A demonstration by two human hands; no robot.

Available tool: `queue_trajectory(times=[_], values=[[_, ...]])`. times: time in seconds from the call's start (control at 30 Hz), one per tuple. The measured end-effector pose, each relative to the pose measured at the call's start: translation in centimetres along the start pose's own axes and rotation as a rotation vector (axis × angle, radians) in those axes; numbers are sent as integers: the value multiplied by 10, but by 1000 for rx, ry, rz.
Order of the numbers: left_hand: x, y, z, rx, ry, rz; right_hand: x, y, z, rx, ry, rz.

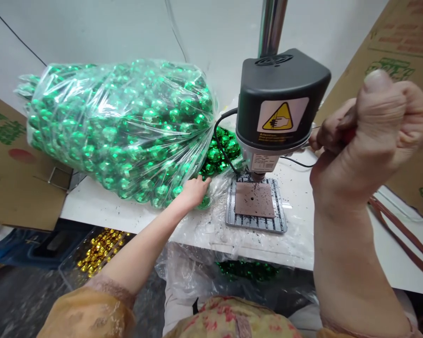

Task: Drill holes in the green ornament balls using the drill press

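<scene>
My right hand (pixel 377 122) is raised beside the small bench drill press (pixel 282 80), closed round its feed handle, which the fingers mostly hide. My left hand (pixel 196 190) is at the gathered mouth of a big clear plastic bag (pixel 120 136) full of shiny green faceted balls. Its fingertips touch the loose green balls (pixel 216 157) spilling from the bag, and I cannot see whether they grip one. Under the drill bit, a brown square board (pixel 245 206) with a dark hole lies on the slotted metal base (pixel 281 220).
Dark shavings lie scattered over the white table (pixel 296 197). Cardboard boxes stand at the left (pixel 17 164) and right (pixel 384 56). Below the table are a clear bin of small gold balls (pixel 102 249) and more green balls (pixel 246 271) in plastic. A black cable (pixel 216 136) loops beside the drill.
</scene>
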State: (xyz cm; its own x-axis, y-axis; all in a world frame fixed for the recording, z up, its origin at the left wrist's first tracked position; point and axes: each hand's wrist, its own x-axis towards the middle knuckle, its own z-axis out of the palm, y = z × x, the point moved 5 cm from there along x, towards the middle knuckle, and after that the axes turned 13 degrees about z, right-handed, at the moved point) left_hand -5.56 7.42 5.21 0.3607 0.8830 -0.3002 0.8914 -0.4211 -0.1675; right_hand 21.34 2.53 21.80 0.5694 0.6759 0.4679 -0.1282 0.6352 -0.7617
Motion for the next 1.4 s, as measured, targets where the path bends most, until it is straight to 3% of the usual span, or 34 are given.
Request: queue_trajectory(times=[0.13,0.2,0.27,0.43,0.5,0.6,0.73,0.97,1.13,1.4], values=[[5,-1,1,-50,4,-9,1,0,0,16,11,-30],[9,0,2,-163,92,-23,2,1,0,22,22,-39],[10,2,2,-344,283,-25,2,3,1,34,24,-41],[-5,9,4,-907,929,77,0,4,1,21,10,-26],[-11,15,9,-1257,1057,116,0,3,1,12,12,-32],[-16,33,13,-1749,1021,133,1,2,0,5,9,-32],[-22,58,13,-2001,849,109,2,3,1,44,-1,-31],[-15,80,25,-2045,718,84,0,4,2,56,-28,-50],[-4,83,31,-1993,811,88,0,4,3,86,-41,-32],[16,82,38,-1675,900,144,0,3,3,84,-45,-39]])
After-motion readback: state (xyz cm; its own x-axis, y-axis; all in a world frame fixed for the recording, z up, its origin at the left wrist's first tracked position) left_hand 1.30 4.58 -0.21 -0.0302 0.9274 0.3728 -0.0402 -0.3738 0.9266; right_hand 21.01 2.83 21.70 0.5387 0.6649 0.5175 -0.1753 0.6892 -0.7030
